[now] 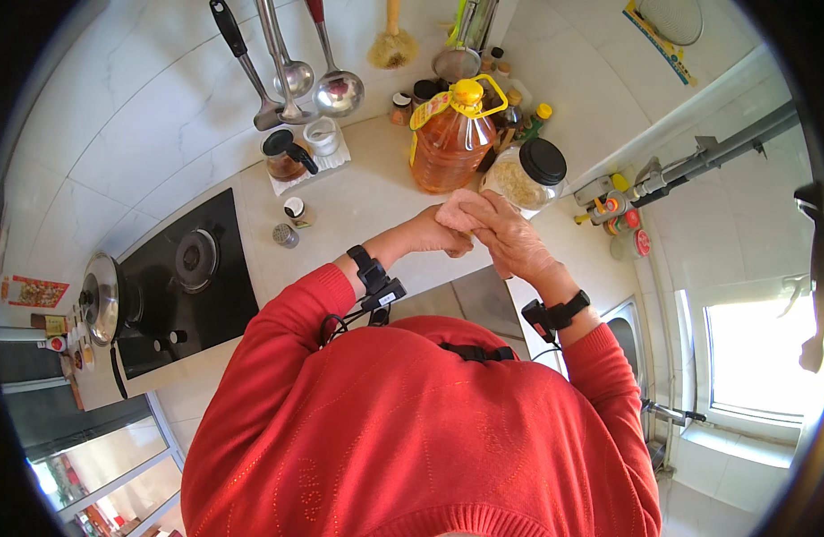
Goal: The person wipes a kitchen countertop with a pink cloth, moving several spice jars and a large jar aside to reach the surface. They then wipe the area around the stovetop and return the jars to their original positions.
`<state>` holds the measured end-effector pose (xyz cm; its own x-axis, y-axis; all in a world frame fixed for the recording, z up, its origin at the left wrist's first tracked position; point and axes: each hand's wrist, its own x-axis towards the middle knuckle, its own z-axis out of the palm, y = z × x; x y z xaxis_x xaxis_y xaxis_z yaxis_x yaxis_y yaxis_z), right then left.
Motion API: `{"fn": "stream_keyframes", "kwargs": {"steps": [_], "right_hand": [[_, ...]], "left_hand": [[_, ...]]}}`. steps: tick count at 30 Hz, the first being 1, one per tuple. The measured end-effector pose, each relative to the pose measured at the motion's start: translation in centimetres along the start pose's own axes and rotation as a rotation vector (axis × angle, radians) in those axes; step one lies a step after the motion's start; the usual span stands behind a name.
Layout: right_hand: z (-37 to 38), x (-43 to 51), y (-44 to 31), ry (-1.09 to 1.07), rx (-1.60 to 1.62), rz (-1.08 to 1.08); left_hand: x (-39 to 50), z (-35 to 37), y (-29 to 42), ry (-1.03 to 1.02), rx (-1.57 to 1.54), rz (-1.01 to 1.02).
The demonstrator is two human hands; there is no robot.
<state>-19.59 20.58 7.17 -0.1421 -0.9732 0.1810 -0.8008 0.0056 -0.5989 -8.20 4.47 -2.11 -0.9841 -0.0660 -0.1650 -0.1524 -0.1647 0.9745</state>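
Observation:
Both hands meet above the front part of the pale countertop (378, 201). My right hand (519, 241) grips a pink cloth (460, 207), and a tail of it hangs below the palm. My left hand (429, 231) is curled against the cloth, its fingers bent around something small. Only a pale yellowish edge of that thing shows between the hands; the rest is hidden. Just beyond the hands stand a large oil bottle (449, 151) with a yellow cap and handle, and a clear jar (512, 178) with a black lid and pale contents.
To the left are two small shaker jars, one white-topped (295, 209) and one grey (286, 235). A glass pot (284, 158) and white tub (321, 137) stand behind. A lidded pan (100, 299) sits on the black gas hob (190, 268). A sink (623, 329) lies right. Ladles (338, 92) hang above.

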Motion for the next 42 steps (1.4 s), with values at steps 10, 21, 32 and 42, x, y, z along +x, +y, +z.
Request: {"fn": "stream_keyframes", "kwargs": {"steps": [10, 21, 32, 42], "right_hand": [[0.6, 2.3, 0.7, -0.020, 0.303, 0.158], [1.6, 2.0, -3.1, 0.158, -0.391, 0.004], [0.6, 2.0, -0.4, 0.339, 0.405, 0.293], [4.2, 2.6, -0.3, 0.157, 0.338, -0.006]], "left_hand": [[-2.3, 0.0, 2.1, 0.027, 0.260, -0.131], [-2.8, -1.8, 4.2, 0.163, 0.356, -0.158], [-6.0, -3.0, 3.8, 0.293, -0.180, 0.100], [-5.7, -4.1, 5.3, 0.202, -0.292, 0.201]]}}
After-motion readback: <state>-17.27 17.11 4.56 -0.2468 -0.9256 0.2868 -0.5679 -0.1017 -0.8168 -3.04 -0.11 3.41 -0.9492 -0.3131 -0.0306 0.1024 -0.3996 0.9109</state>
